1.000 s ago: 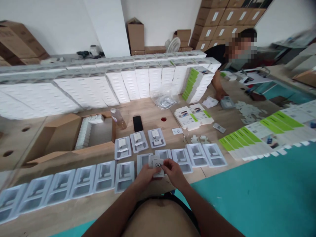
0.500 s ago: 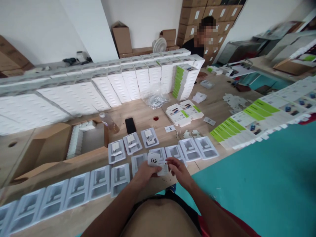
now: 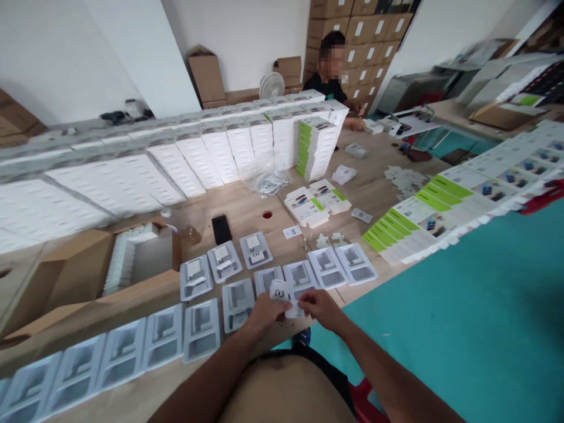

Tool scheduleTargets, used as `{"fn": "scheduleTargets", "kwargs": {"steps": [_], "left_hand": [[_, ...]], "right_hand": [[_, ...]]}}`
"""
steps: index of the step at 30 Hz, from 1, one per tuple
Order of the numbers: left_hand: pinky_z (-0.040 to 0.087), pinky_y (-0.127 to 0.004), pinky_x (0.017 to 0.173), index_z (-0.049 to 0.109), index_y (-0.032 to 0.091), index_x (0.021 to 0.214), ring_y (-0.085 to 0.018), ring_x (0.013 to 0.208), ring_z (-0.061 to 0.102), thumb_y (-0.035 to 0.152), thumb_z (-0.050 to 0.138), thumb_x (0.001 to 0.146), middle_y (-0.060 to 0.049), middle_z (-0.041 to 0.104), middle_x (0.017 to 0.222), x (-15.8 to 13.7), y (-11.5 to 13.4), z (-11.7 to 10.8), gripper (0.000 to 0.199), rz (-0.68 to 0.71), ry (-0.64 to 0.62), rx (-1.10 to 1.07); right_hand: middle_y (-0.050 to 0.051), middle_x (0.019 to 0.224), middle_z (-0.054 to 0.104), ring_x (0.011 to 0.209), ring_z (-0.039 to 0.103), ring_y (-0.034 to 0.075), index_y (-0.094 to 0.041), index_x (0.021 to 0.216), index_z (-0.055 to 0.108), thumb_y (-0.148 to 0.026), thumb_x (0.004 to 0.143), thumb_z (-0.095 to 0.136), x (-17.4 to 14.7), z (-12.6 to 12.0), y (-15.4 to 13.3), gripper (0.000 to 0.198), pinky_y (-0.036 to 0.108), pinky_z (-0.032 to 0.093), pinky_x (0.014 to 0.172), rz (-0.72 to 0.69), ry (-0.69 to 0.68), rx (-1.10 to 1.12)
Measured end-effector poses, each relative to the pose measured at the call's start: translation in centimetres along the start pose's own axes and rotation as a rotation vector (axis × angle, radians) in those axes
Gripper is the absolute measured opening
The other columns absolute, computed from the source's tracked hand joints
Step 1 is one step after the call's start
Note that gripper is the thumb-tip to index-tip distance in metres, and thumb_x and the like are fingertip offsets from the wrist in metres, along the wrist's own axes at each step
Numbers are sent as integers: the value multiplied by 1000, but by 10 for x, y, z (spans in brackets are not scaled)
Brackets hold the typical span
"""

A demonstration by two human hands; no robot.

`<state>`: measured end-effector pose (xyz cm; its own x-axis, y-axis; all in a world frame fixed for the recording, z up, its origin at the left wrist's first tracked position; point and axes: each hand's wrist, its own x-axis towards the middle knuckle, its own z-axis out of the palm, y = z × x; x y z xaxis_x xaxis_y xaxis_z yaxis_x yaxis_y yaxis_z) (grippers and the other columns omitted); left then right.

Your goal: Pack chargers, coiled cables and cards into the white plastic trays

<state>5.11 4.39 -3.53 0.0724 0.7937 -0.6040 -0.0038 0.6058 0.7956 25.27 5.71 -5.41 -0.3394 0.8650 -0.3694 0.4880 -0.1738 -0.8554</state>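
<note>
My left hand [image 3: 267, 311] is closed round a few white printed cards [image 3: 280, 290], the top one bearing a black bracket-and-bolt mark. From under its thumb a lower white card [image 3: 294, 310] sticks out to the right. My right hand [image 3: 324, 306] pinches that card's right edge with thumb and fingertips. Just beyond both hands stands a row of white plastic trays [image 3: 326, 267] with moulded hollows. Closer on the left runs another row of such trays [image 3: 201, 330]. Three trays behind hold white plug chargers [image 3: 194, 269]; one of them also shows a marked card [image 3: 257, 257].
Flat printed boxes [image 3: 307, 207] lie mid-table, near a black phone [image 3: 221, 229] and a clear bottle [image 3: 180, 226]. White cartons [image 3: 211, 154] form a wall behind. An open cardboard box [image 3: 61, 276] sits left. Green-and-white boxes [image 3: 423, 217] line the right; a co-worker [image 3: 328, 82] sits beyond.
My right hand has come in to the lower card's edge and its fingers have closed there. The view has shifted slightly right. The co-worker's head and hands have moved.
</note>
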Motion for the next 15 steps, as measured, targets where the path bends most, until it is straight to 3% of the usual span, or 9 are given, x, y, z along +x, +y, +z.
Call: {"fn": "scheduleTargets", "kwargs": {"steps": [3, 5, 9, 12, 15], "left_hand": [[52, -28, 53, 64, 12, 73, -15, 54, 59, 36, 70, 73, -5, 63, 63, -1, 2, 1, 25, -39, 16, -86], [54, -30, 55, 64, 12, 81, -16, 56, 61, 40, 62, 80, -6, 65, 68, -4, 4, -1, 29, -70, 18, -147], [56, -31, 63, 64, 9, 91, -18, 69, 66, 38, 58, 84, -12, 68, 83, -8, 5, -9, 30, -96, -12, -262], [54, -28, 58, 64, 11, 94, -18, 72, 65, 34, 67, 79, -11, 69, 87, -4, 2, -16, 28, -81, 87, -286], [51, -26, 54, 65, 13, 95, -18, 71, 64, 31, 71, 74, -9, 70, 85, 0, 2, -20, 28, -47, 143, -285]], "right_hand": [[1, 72, 68, 69, 63, 14, -18, 90, 64, -26, 85, 50, 18, -16, 16, 17, 22, 44, 63, 45, 129, -407], [3, 76, 68, 77, 64, 17, -18, 91, 63, -22, 82, 56, 29, -18, 23, 13, 25, 42, 68, 74, 176, -544], [6, 88, 68, 88, 63, 22, -19, 89, 62, -20, 81, 59, 41, -6, 26, 9, 29, 41, 73, 61, 173, -704], [8, 101, 66, 94, 61, 21, -19, 91, 61, -19, 85, 55, 40, -3, 23, 9, 28, 40, 75, 29, 175, -782], [7, 98, 65, 90, 61, 20, -19, 90, 62, -26, 89, 53, 33, -6, 11, 11, 28, 40, 72, -1, 256, -767]]}}
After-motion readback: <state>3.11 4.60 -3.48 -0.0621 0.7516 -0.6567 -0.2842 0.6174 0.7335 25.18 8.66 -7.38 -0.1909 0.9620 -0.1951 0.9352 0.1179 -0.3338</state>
